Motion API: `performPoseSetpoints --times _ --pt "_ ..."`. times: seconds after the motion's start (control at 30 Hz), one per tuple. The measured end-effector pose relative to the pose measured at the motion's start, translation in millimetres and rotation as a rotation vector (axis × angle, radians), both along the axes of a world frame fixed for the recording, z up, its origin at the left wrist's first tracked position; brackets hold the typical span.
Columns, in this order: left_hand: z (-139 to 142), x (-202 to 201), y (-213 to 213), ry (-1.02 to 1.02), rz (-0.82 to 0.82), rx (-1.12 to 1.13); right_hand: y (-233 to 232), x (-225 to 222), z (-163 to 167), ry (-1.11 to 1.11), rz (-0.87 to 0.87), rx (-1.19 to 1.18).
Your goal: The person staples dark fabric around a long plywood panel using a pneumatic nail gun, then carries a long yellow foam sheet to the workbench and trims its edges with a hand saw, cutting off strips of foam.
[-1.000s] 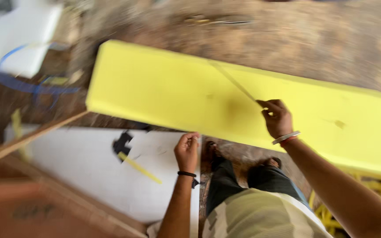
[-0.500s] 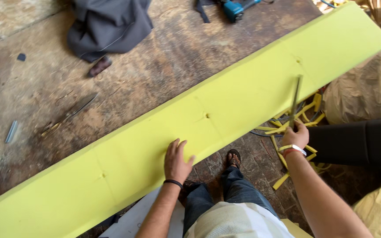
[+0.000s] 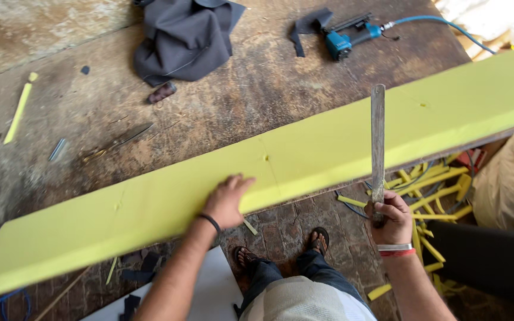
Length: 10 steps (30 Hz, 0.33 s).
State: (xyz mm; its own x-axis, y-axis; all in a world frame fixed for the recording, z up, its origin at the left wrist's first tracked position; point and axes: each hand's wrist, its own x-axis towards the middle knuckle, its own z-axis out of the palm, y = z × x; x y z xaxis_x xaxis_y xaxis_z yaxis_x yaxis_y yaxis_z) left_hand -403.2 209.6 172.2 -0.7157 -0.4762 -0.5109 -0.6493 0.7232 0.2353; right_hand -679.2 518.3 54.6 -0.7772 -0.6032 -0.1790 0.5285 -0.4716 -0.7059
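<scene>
a person's left hand (image 3: 226,201) presses flat and open on a long yellow foam slab (image 3: 304,157) lying across the worktop (image 3: 221,107); the right hand (image 3: 391,217) grips a long blade (image 3: 378,139) upright over it. foam offcuts (image 3: 432,190) already litter the floor; the slab looks uncut here.

Left hand (image 3: 226,202) flat on yellow foam slab (image 3: 304,157), right hand (image 3: 391,217) gripping long blade (image 3: 378,139).

Upholstery workshop: foam slab (image 3: 304,160), staple gun (image 3: 346,40)

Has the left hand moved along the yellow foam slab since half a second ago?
No. The left hand stays flat on the yellow foam slab, just left of the small mark at its middle, as before.
</scene>
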Motion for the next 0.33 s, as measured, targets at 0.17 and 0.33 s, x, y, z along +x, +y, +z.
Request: performPoseSetpoints --times 0.17,0.33 --pt "71 -37 -93 0.185 0.405 -0.105 -36 -13 22 0.08 0.278 -0.075" --pt "67 -80 -151 0.299 0.308 -0.625 -69 14 29 0.077 0.234 0.298"
